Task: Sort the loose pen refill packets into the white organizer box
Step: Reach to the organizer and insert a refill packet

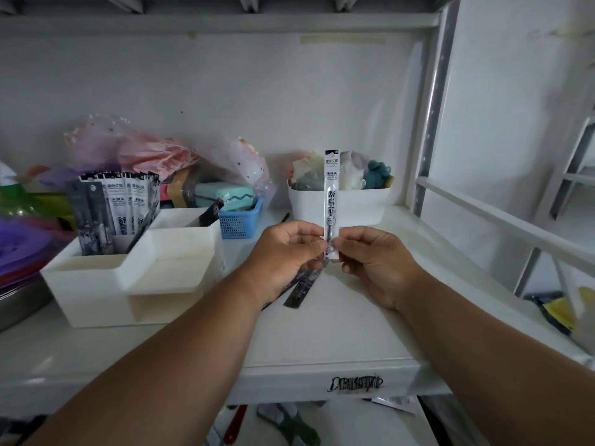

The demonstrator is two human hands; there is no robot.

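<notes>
Both your left hand (291,249) and right hand (370,255) pinch the refill packet (331,201) upright above the shelf (338,333); carry it left, slot it beside the standing packets (116,204) in the white organizer box (96,284).

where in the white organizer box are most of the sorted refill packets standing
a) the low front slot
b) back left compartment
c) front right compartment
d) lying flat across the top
b: the bunch of refill packets stands upright in the back left compartment of the white organizer box, while the front right compartment shows no packets.
</notes>
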